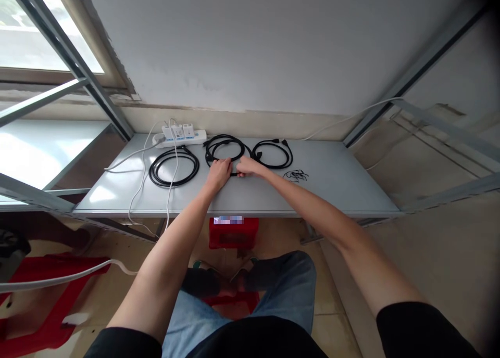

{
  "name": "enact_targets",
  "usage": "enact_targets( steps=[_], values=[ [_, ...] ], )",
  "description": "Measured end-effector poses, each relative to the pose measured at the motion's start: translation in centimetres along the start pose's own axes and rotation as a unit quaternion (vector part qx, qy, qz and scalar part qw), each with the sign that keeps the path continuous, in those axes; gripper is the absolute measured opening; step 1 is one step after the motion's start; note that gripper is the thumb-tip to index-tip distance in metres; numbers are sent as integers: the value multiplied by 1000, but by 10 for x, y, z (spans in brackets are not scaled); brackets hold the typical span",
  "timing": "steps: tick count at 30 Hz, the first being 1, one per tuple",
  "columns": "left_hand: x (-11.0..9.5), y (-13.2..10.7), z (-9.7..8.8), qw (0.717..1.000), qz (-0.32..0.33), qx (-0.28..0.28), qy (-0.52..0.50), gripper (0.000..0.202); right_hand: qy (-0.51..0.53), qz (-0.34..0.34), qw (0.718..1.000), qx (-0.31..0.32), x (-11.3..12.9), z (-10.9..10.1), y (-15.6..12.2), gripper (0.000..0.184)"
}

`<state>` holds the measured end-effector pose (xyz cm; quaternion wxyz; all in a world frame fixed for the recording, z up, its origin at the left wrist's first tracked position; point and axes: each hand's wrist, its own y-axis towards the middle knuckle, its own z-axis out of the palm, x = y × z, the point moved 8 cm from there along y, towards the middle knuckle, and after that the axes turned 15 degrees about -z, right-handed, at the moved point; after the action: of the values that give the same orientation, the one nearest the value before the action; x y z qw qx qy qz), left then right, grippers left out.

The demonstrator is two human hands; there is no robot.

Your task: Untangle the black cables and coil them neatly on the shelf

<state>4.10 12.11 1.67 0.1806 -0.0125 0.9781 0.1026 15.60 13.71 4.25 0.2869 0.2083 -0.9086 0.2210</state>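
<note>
Three coiled black cables lie in a row on a grey table (332,191). My left hand (219,171) and my right hand (247,166) are both closed on the near edge of the middle coil (225,146), close together. The left coil (173,166) and the right coil (272,154) lie untouched on either side. A small heap of black twist ties (296,176) rests just right of my right hand.
A white power strip (180,135) with plugged chargers sits at the table's back left, its white cords trailing over the left coil and off the front edge. Metal shelf frames flank the table. Red stools (233,232) stand on the floor below.
</note>
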Motion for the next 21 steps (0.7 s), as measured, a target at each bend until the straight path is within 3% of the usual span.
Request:
enact_targets(
  steps=[4, 7, 11, 14, 17, 21],
  values=[
    [-3, -2, -1, 1000, -4, 4, 26, 32, 221, 102, 969, 35, -16, 17, -9, 23],
    [-3, -3, -2, 999, -11, 9, 32, 33, 269, 90, 959, 28, -23, 23, -13, 27],
    [-4, -3, -2, 999, -16, 13, 33, 30, 135, -59, 989, -22, -24, 22, -14, 34],
    [-4, -4, -2, 999, -20, 8, 35, 30, 44, -146, 986, -69, -22, 25, -19, 35],
    [-4, -5, -3, 999, -21, 7, 38, 30, -25, -172, 974, -148, -21, 23, -25, 34],
    [-5, -5, -3, 999, -19, 8, 36, 31, -121, -147, 958, -215, -20, 24, -29, 34]
  ],
)
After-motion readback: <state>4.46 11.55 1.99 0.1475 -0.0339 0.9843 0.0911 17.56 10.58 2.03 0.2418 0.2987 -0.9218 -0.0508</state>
